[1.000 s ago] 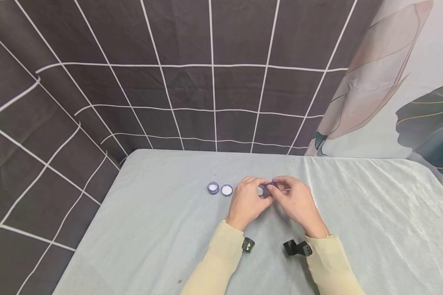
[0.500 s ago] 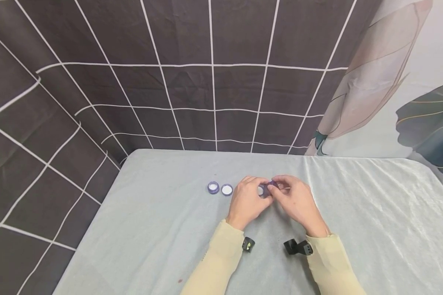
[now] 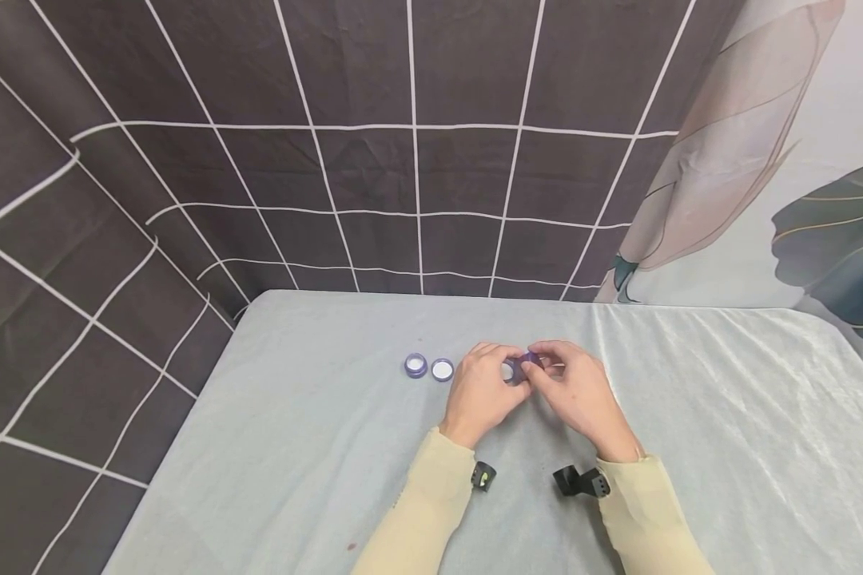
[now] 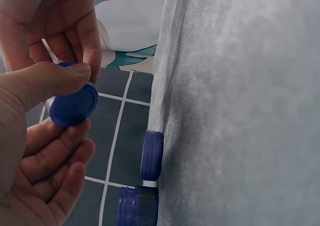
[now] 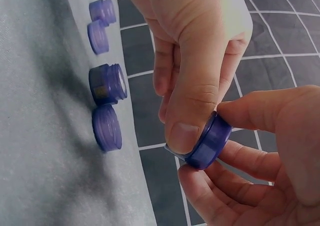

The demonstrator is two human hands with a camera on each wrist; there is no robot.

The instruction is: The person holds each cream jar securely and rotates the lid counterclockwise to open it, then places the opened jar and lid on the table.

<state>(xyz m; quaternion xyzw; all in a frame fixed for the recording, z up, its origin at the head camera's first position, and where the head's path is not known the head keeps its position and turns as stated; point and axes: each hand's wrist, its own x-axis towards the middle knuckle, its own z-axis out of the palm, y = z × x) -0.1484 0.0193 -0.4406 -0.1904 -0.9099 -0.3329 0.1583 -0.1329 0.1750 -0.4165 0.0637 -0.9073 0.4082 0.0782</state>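
Observation:
Between my left hand [image 3: 482,387] and right hand [image 3: 578,391], a small purple jar with its screw lid [image 5: 212,142] is held over the table. My left hand grips the jar, its thumb laid along the side; the jar's round blue end [image 4: 74,105] faces the left wrist camera. The right thumb and fingertips pinch the lid's edge in the right wrist view. Close by on the cloth stand a lidless purple jar [image 5: 106,84] and a loose lid [image 5: 107,128]. In the head view my left hand hides that jar, and the white-lined lid [image 3: 507,372] shows between the hands.
Left of the hands, another lidless jar [image 3: 415,366] stands beside a lid with a white inside [image 3: 442,370]. A pale velvety cloth [image 3: 295,415] covers the table. Dark gridded fabric [image 3: 359,176] hangs behind it, and a leaf-patterned curtain [image 3: 748,208] hangs at the right.
My right fingers have shifted very slightly on the lid. The left hand and the jars and lids on the table stay where they were.

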